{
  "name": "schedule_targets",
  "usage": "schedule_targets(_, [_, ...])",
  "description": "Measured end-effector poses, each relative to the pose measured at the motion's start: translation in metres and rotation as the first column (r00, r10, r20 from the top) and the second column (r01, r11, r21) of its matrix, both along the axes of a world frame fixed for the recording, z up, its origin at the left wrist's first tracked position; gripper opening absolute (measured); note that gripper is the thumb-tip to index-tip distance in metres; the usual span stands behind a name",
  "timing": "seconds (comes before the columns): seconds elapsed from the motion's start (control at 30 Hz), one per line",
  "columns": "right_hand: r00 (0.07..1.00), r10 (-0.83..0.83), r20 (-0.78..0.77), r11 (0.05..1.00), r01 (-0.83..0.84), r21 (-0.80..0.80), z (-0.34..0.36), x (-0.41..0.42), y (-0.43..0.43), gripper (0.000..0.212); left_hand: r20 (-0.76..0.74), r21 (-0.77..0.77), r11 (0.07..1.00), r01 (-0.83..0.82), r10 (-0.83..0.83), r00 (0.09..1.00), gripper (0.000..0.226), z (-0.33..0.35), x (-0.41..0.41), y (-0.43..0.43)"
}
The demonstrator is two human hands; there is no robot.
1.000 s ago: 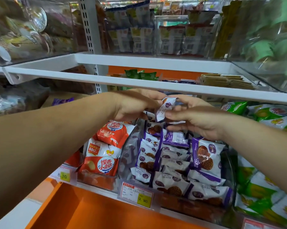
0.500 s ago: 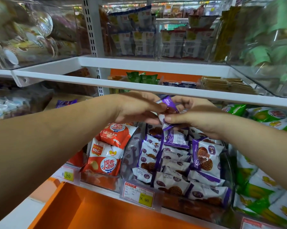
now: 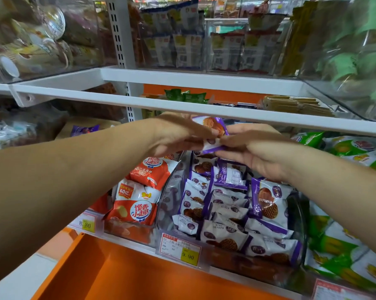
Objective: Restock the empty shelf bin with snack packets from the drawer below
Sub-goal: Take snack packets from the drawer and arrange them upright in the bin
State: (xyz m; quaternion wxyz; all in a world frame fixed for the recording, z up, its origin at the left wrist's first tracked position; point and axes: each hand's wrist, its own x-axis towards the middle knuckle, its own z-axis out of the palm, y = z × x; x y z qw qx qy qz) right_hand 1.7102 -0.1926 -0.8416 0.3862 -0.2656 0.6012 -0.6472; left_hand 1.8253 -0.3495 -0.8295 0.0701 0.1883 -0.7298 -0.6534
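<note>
- Shop shelving fills the view, and a white shelf rail [image 3: 204,109] crosses just above both grips.
- My left grip [image 3: 178,135] and right grip [image 3: 254,152] meet under that rail, both pinching one purple waffle packet [image 3: 215,126] by its edges, held over the back of the clear bin [image 3: 171,191].
- That bin is heaped with matching purple-and-white packets [image 3: 226,213], and a price tag [image 3: 180,249] hangs on its front.
- Red packets [image 3: 139,191] lie in the neighbouring bin on the left, green packets [image 3: 345,256] on the right.
- Below the shelf, the orange drawer [image 3: 139,278] juts out towards me.
</note>
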Motion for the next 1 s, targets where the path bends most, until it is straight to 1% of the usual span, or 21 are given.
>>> schedule_targets(0.03, [0.999,-0.028,-0.026,1.000,0.028,0.003,0.000,0.000,-0.002,0.020,-0.006,-0.009,1.000,-0.014,0.014,1.000,0.036,0.000,-0.003,0.000])
schedule_targets(0.07, [0.987,-0.059,-0.150,0.996,0.068,0.055,-0.001,-0.003,-0.002,0.017,-0.001,-0.070,0.997,-0.030,0.030,1.000,0.038,0.000,-0.005,-0.001])
schedule_targets(0.1, [0.942,-0.068,-0.330,0.984,0.119,0.135,-0.001,-0.007,0.000,0.016,0.026,-0.198,0.979,-0.037,0.043,0.999,0.042,0.001,-0.005,-0.003])
schedule_targets(0.13, [0.865,-0.046,-0.500,0.962,0.174,0.212,-0.001,-0.012,0.003,0.017,0.073,-0.348,0.937,-0.020,0.048,0.996,0.045,0.002,-0.005,-0.005])
schedule_targets(0.17, [0.786,-0.003,-0.619,0.940,0.212,0.266,-0.001,-0.016,0.006,0.017,0.121,-0.484,0.875,0.028,0.035,0.992,0.044,0.004,-0.004,-0.006])
schedule_targets(0.2, [0.724,0.048,-0.688,0.928,0.223,0.299,-0.001,-0.020,0.010,0.017,0.167,-0.571,0.816,0.095,0.002,0.986,0.042,0.005,-0.003,-0.006])
schedule_targets(0.23, [0.678,0.097,-0.729,0.920,0.217,0.325,-0.001,-0.024,0.014,0.016,0.209,-0.652,0.738,0.172,-0.043,0.977,0.045,0.005,-0.004,-0.007])
schedule_targets(0.27, [0.641,0.141,-0.755,0.917,0.202,0.343,-0.001,-0.027,0.016,0.014,0.255,-0.738,0.633,0.234,-0.059,0.965,0.049,0.003,-0.007,-0.009])
schedule_targets(0.3, [0.617,0.172,-0.768,0.917,0.183,0.353,-0.001,-0.029,0.019,0.011,0.307,-0.810,0.509,0.292,-0.057,0.950,0.052,0.001,-0.011,-0.008])
schedule_targets(0.33, [0.602,0.197,-0.774,0.918,0.163,0.361,-0.001,-0.030,0.021,0.010,0.347,-0.849,0.414,0.329,-0.033,0.937,0.055,-0.003,-0.017,-0.009])
schedule_targets(0.37, [0.593,0.217,-0.775,0.918,0.145,0.368,-0.001,-0.030,0.023,0.010,0.369,-0.866,0.358,0.348,-0.011,0.929,0.056,-0.005,-0.023,-0.009])
schedule_targets(0.5, [0.541,0.270,-0.797,0.898,0.157,0.410,-0.003,-0.033,0.023,0.018,0.404,-0.890,0.232,0.392,0.004,0.915,0.042,-0.021,-0.046,-0.010])
schedule_targets(0.6, [0.466,0.390,-0.794,0.831,0.193,0.522,-0.005,-0.032,0.012,0.045,0.430,-0.884,0.202,0.421,-0.002,0.903,0.036,-0.037,-0.053,-0.011])
schedule_targets(0.67, [0.409,0.499,-0.764,0.764,0.208,0.611,-0.007,-0.030,0.001,0.061,0.453,-0.878,0.175,0.445,0.004,0.892,0.039,-0.046,-0.054,-0.012])
schedule_targets(0.7, [0.396,0.535,-0.746,0.740,0.207,0.640,-0.008,-0.029,-0.003,0.064,0.448,-0.884,0.158,0.440,0.014,0.894,0.042,-0.048,-0.055,-0.012])
schedule_targets(0.77, [0.395,0.578,-0.715,0.711,0.188,0.678,-0.007,-0.028,-0.010,0.061,0.441,-0.892,0.134,0.433,0.034,0.897,0.047,-0.048,-0.057,-0.013])
schedule_targets(0.8, [0.396,0.593,-0.701,0.700,0.177,0.692,-0.006,-0.027,-0.011,0.055,0.447,-0.888,0.143,0.438,0.038,0.894,0.047,-0.047,-0.060,-0.014])
schedule_targets(0.83, [0.399,0.605,-0.689,0.691,0.167,0.703,-0.005,-0.027,-0.010,0.050,0.455,-0.883,0.154,0.444,0.044,0.890,0.045,-0.046,-0.061,-0.013])
schedule_targets(0.9, [0.407,0.613,-0.677,0.681,0.162,0.714,-0.004,-0.026,-0.009,0.050,0.461,-0.881,0.146,0.449,0.056,0.886,0.037,-0.042,-0.061,-0.013])
schedule_targets(0.97, [0.452,0.596,-0.663,0.683,0.148,0.715,-0.003,-0.026,-0.006,0.053,0.446,-0.888,0.147,0.435,0.050,0.894,0.033,-0.039,-0.058,-0.014])
schedule_targets(1.0, [0.477,0.577,-0.663,0.696,0.138,0.705,-0.002,-0.027,-0.005,0.050,0.432,-0.895,0.149,0.421,0.049,0.900,0.035,-0.038,-0.055,-0.014])
